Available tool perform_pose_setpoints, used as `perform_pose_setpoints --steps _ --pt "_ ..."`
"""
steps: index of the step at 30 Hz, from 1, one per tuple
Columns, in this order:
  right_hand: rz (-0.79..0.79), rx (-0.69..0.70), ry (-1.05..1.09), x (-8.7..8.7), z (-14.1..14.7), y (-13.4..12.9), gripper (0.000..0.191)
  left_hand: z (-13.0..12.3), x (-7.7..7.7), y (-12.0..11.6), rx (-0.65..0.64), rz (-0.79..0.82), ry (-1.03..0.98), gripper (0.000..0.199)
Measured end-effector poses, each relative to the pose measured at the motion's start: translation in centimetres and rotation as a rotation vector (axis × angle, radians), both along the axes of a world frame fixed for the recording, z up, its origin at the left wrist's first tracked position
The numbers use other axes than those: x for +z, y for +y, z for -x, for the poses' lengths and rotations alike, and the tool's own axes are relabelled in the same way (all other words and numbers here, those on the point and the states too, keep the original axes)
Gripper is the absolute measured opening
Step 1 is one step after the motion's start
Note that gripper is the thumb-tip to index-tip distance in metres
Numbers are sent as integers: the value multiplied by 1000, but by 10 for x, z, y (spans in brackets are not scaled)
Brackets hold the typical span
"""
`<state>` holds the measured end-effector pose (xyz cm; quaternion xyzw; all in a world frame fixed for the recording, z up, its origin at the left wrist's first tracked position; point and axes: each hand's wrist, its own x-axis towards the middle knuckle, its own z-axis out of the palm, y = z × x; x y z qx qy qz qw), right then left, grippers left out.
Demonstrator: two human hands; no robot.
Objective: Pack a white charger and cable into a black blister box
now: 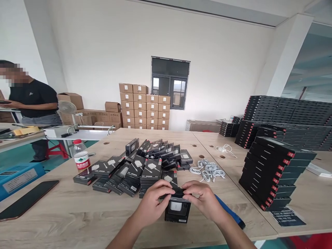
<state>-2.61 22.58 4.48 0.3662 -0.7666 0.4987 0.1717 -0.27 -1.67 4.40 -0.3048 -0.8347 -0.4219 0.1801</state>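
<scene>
Head view: a black box (pixel 176 216) stands upright near the close side of the wooden table (pixel 90 224); whether its base bears on the tabletop, I cannot tell.
Left hand (pixel 155 200): thumb and fingers pinch the box's top at its left side.
Right hand (pixel 203 200): thumb and fingers grip the same top edge at its right side.
Box window: a white charger (pixel 176 206) shows through the front, below the fingertips.
Step in hand: apparently working the dark top flap (pixel 178 191), between the two hands; opening or closing, I cannot tell.
Next move: judging by the grip, it calls for even fingertip pressure along that edge, with the box kept upright.
Right forearm: a blue object (pixel 229 211) lies partly hidden behind it.
Table left: a dark phone-like slab (pixel 28 200), with a blue box (pixel 22 180) beyond.
Loose pile: many similar boxes (pixel 153 169) lie heaped just beyond the hands, a red-capped bottle (pixel 82 157) at their left.
Cables: white coils (pixel 207 170) lie right of the pile.
Black stack: boxes with red end marks (pixel 269 173) rise farther right.
Back wall: brown cartons (pixel 140 105) are stacked near a window (pixel 169 83).
</scene>
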Motion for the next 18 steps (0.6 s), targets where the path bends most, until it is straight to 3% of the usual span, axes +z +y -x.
perform_pose_setpoints --steps 6,10,12,14,16,18 --pt "-19 6 -69 -13 0 10 20 5 -19 -3 9 -72 -131 23" --pt "-33 -198 1 -41 -5 8 32 16 -32 2 103 -295 -174 26" --pt "-2 -376 61 -63 -11 -3 54 24 -37 7 234 -505 -185 37" --pt "-65 -459 70 -89 -14 -18 94 35 -42 14 342 -706 -320 50" --pt "-156 -597 61 -111 -11 -28 130 45 -46 25 308 -847 -533 61" --pt "-195 -743 86 -117 -8 -25 129 50 -48 38 230 -919 -620 69"
